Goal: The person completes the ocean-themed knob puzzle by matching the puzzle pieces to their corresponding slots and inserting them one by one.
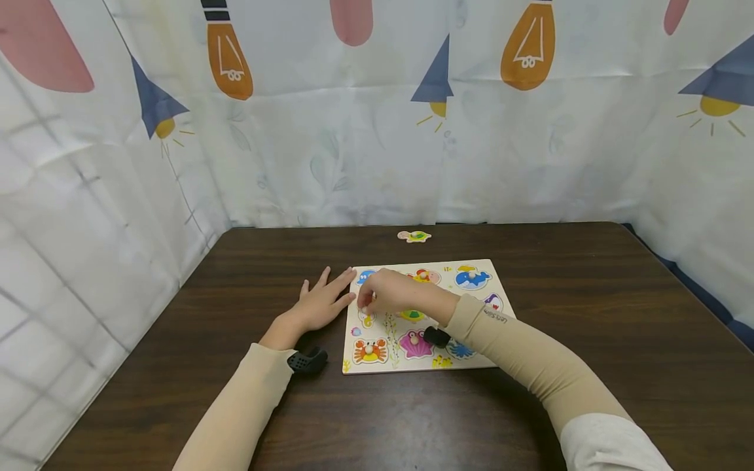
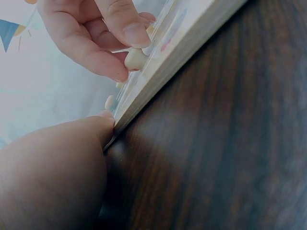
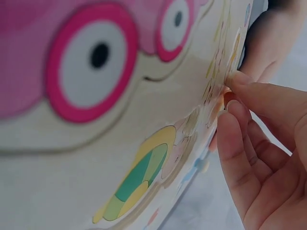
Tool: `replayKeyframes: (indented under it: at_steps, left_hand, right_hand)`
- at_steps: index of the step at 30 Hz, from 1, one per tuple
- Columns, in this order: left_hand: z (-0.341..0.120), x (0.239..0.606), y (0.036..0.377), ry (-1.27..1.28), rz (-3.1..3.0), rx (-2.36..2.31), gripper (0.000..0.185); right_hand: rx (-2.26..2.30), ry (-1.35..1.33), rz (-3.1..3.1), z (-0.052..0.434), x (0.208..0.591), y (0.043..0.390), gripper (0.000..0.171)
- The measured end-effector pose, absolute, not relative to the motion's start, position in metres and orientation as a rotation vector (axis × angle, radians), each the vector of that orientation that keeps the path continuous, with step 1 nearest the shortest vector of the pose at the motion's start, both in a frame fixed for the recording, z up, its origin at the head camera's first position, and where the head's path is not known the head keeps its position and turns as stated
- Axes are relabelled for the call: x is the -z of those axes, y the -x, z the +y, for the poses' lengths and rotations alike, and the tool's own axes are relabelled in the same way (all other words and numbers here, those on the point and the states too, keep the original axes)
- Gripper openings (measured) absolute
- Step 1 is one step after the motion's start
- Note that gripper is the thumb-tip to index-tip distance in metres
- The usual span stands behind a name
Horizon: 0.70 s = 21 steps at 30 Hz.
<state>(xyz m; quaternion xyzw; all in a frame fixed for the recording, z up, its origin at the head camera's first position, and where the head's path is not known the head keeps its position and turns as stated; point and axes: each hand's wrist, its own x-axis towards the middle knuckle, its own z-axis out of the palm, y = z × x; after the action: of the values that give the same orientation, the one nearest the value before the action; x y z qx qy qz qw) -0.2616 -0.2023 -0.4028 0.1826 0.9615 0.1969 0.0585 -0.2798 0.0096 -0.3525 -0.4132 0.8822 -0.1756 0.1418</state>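
My right hand (image 1: 385, 291) is pinching a peg (image 2: 135, 59) on the puzzle board (image 1: 495, 278), near its left edge. My left hand (image 1: 321, 302) is lying flat on the table (image 1: 589, 314), fingers spread, touching the board's left edge.

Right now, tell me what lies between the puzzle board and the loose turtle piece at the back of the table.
Head view: only bare dark table separates the puzzle board from the turtle piece.

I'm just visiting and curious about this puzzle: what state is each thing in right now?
Puzzle board: flat on the table.
Turtle piece: loose, off the board.
Crab piece: seated in the board.
Left hand: flat, steadying the board's edge.
Right hand: pinching a peg.
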Motion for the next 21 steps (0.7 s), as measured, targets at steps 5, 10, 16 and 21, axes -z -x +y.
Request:
replayKeyframes:
  at_steps: [5,10,16,21]
  left_hand:
    - [-0.203,0.403,0.262,-0.556,2.907,-0.596,0.064]
    - [-0.202,0.404,0.262,-0.556,2.904,-0.597,0.064]
    - [-0.202,0.405,0.262,-0.546,2.899,-0.6,0.065]
    - [-0.202,0.403,0.264,-0.537,2.896,-0.593,0.066]
  right_hand:
    - [0.503,1.223,2.533,0.012,0.352,0.282,0.009]
    - [0.54,1.233,2.508,0.019,0.349,0.285,0.016]
    - [0.652,1.219,2.525,0.033,0.337,0.295,0.019]
    - [0.758,1.129,2.609,0.048,0.33,0.311,0.02]
